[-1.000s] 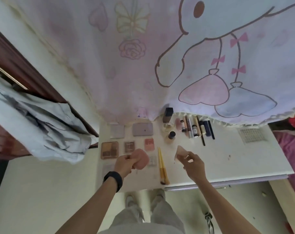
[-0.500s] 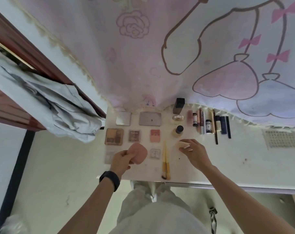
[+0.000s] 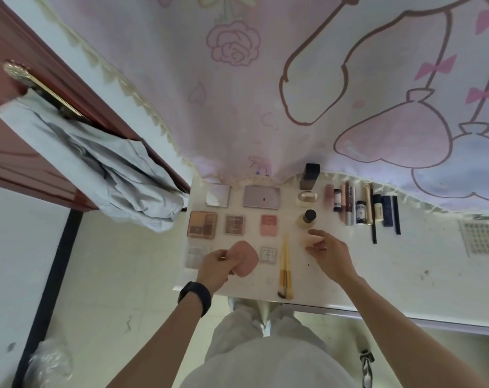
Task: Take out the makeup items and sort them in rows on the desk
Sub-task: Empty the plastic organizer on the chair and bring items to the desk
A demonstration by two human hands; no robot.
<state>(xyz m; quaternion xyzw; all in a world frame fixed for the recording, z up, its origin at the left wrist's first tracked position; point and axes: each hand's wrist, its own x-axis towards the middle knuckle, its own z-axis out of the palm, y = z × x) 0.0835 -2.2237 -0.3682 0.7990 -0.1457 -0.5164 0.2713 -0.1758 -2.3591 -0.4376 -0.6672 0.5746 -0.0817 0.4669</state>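
The sponge [image 3: 309, 238] sits on the desk [image 3: 419, 264], just right of the brushes [image 3: 284, 261]. The right hand [image 3: 331, 254] pinches it, with bent fingers on top and the thumb below. Left of the brushes, the left hand [image 3: 215, 266] is curled tight round a pink bag [image 3: 246, 259]. Behind the brushes lie flat boxes [image 3: 234, 224] in rows. Far right of the brushes is a row of tubes [image 3: 358, 205].

A pale pink fabric curtain with cartoon outlines and a rose [image 3: 265, 93] filled the top of the frame. At upper left I saw a dark red wooden door [image 3: 16, 147], a crumpled grey cloth [image 3: 103, 175] draped over its brass handle [image 3: 33, 79]. Cream floor tiles [image 3: 120, 275] lay left of the white desk [image 3: 433, 264].
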